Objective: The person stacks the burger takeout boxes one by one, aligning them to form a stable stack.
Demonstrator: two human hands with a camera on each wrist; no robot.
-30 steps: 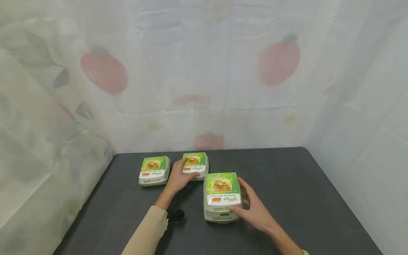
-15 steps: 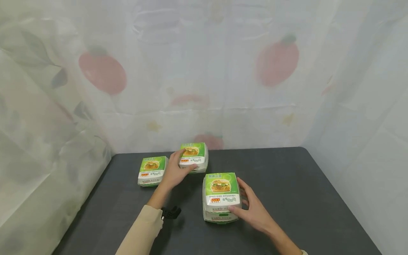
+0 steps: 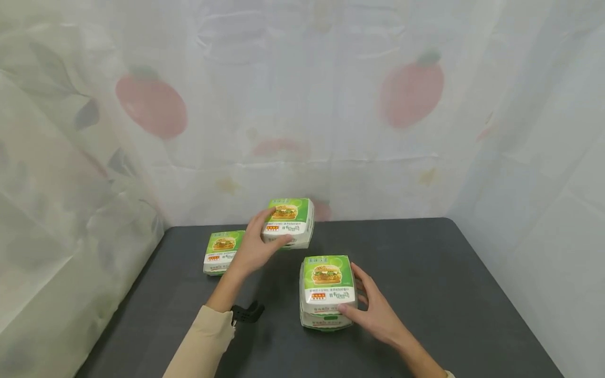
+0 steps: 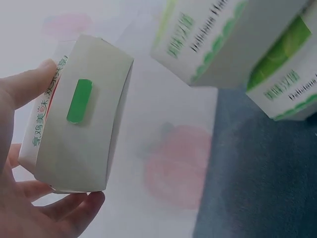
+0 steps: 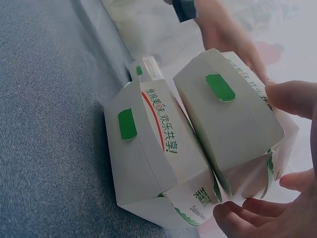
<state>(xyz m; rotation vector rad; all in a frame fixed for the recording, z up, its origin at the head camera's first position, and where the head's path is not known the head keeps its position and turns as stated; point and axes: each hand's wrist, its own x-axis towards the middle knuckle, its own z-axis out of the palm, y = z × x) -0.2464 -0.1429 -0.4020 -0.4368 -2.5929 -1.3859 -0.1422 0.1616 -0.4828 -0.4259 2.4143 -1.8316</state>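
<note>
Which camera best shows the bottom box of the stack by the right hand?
The right wrist view: the bottom box is large there, its green tab and lettering plain. The head view shows mainly a front strip below the upper box; the left wrist view, a cropped corner.

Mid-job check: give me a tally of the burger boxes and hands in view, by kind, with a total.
Burger boxes: 4 (raised box in the left hand, upper box gripped by the right hand, lower box under it, lone box on the table)
Hands: 2 (left, right)
Total: 6
</note>
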